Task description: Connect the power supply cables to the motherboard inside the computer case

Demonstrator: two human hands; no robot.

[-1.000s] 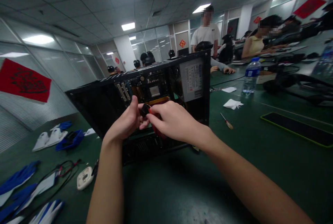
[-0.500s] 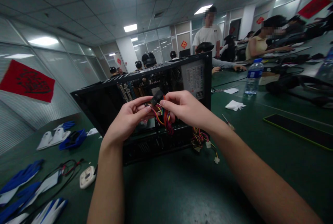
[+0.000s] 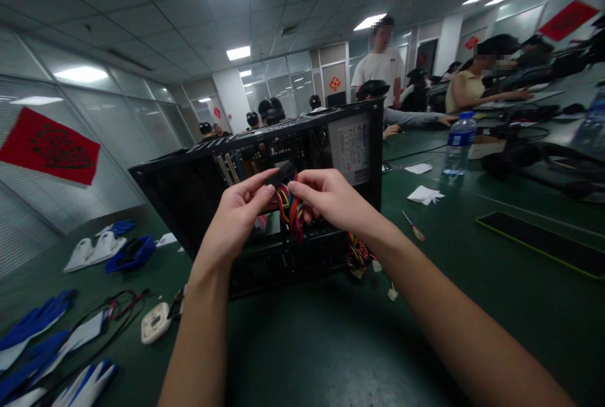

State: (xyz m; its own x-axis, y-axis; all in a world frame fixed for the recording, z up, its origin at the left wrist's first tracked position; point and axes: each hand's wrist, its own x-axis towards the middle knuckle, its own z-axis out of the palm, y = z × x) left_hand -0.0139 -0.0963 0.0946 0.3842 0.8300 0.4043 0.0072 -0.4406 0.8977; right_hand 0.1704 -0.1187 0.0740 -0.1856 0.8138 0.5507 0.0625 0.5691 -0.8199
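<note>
The green surface (image 3: pixel 293 350) is occupied by a black computer case (image 3: pixel 259 268), by which all places are given here. Its open side is turned toward the camera, and a power supply (image 3: pixel 352 145) is seen inside at the upper right. To the right of the case, a flat black pad (image 3: pixel 543 243) with a green edge is laid, and beyond it, nearer the case, a water bottle (image 3: pixel 458 145) is stood upright. Blue and white gloves (image 3: pixel 35 319) are spread to the left of the case, on its near side. In front of the open side, 2 hands are raised: by the left hand (image 3: pixel 239 212), a black connector (image 3: pixel 281 174) is pinched between thumb and fingers; by the right hand (image 3: pixel 331 196), the coloured wires (image 3: pixel 293 218) are pinched close to that connector. A blue tray (image 3: pixel 130 254) is placed left of the case. A screwdriver (image 3: pixel 414 227) is left lying to its right. At its lower right corner, 1 small white plug (image 3: pixel 392 294) is rested on the surface.
</note>
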